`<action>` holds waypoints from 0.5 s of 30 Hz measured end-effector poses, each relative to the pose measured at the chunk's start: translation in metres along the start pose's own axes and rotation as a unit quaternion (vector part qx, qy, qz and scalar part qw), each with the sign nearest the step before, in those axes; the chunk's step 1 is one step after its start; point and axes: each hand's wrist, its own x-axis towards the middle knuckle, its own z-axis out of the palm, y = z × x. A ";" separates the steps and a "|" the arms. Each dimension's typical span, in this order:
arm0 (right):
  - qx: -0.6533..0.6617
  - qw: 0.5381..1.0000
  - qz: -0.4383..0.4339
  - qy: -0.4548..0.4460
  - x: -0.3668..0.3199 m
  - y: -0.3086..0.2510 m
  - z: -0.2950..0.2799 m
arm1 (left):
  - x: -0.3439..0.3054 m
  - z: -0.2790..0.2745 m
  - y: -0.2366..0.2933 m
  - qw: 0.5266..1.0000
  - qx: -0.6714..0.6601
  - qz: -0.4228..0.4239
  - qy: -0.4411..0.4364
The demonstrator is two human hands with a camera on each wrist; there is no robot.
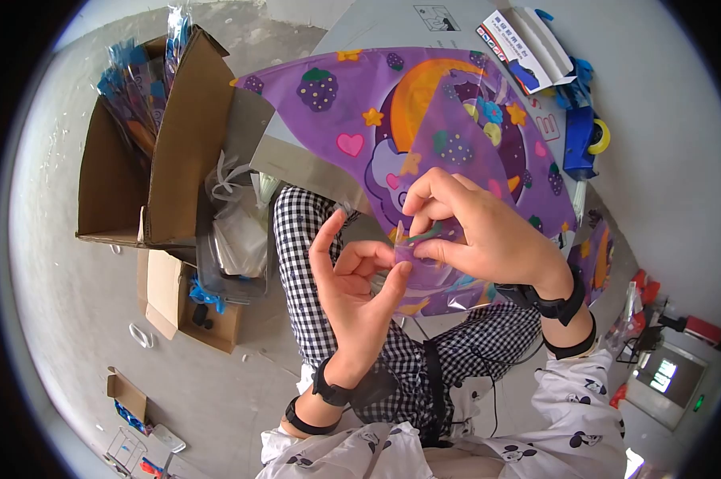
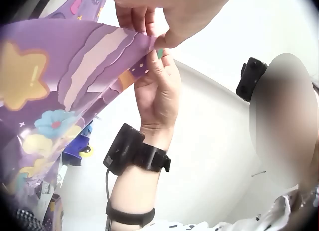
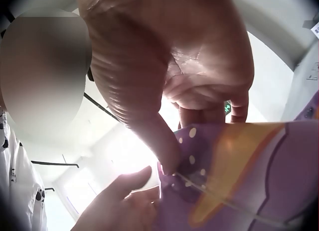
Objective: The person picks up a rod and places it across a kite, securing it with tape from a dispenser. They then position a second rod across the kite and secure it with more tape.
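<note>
A purple kite (image 1: 352,104) printed with strawberries, stars, hearts and an orange moon lies spread over my lap and a table edge. Both hands meet at its near tip (image 1: 414,257). My left hand (image 1: 360,291) pinches that tip with thumb and curled fingers, its index finger raised. From above, my right hand (image 1: 476,231) pinches the same tip, with a small green piece (image 1: 426,233) between its fingers. The left wrist view shows the right hand (image 2: 157,89) on the folded purple film (image 2: 75,66). A thin rod (image 3: 224,202) runs along the kite (image 3: 259,176) under the right thumb (image 3: 164,146).
An open cardboard box (image 1: 165,140) with several packaged kites stands at the left, with clear plastic bags (image 1: 237,231) and a smaller box (image 1: 205,315) beside it. A blue tape dispenser (image 1: 581,136) and a printed carton (image 1: 524,48) lie on the grey table (image 1: 376,28).
</note>
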 end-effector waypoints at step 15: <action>0.125 0.989 0.056 -0.047 -0.010 -0.006 -0.009 | 0.033 -0.017 0.016 0.976 -0.073 -0.047 -0.201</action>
